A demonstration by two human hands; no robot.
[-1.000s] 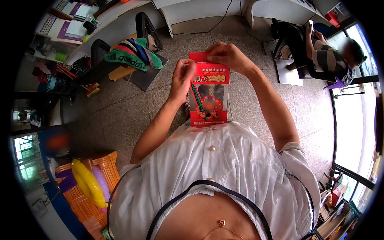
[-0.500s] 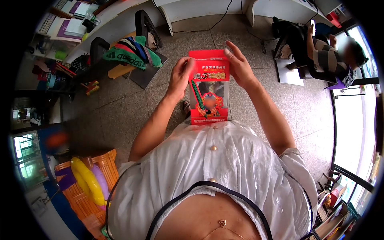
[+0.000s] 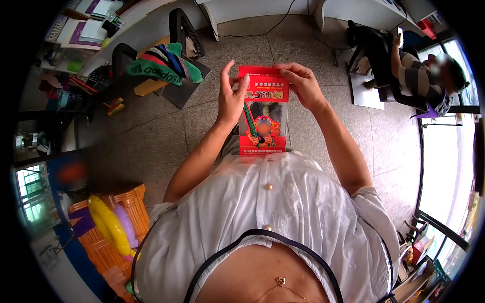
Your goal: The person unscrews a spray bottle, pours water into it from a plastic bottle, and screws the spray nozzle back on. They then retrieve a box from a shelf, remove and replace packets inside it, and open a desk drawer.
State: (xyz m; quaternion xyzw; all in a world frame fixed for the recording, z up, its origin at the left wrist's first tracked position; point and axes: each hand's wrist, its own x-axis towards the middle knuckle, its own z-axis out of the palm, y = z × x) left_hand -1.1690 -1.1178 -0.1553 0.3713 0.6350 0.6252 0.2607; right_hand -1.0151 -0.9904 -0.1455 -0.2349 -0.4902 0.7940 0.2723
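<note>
A red seed packet (image 3: 263, 93) with printed characters, a clear window and a cartoon figure hangs upright in front of my shirt. My left hand (image 3: 233, 101) grips its upper left edge, thumb on the front and index finger raised; the other fingers are partly hidden behind it. At the top right corner, my right hand (image 3: 304, 87) pinches the red top strip between thumb and fingers. The packet's lower edge reaches the front of my white shirt (image 3: 298, 192).
Striped and green cloth (image 3: 156, 68) hangs over a chair at the left. A person (image 3: 424, 76) sits at the right holding a phone (image 3: 399, 36). Yellow balloons (image 3: 108, 224) lie on a wooden bench (image 3: 93, 247) at lower left. White desks (image 3: 262, 12) line the far side.
My right hand's fingers have folded down over the packet's top corner. My left index finger has lifted away from the packet, and the thumb now lies upright along its edge.
</note>
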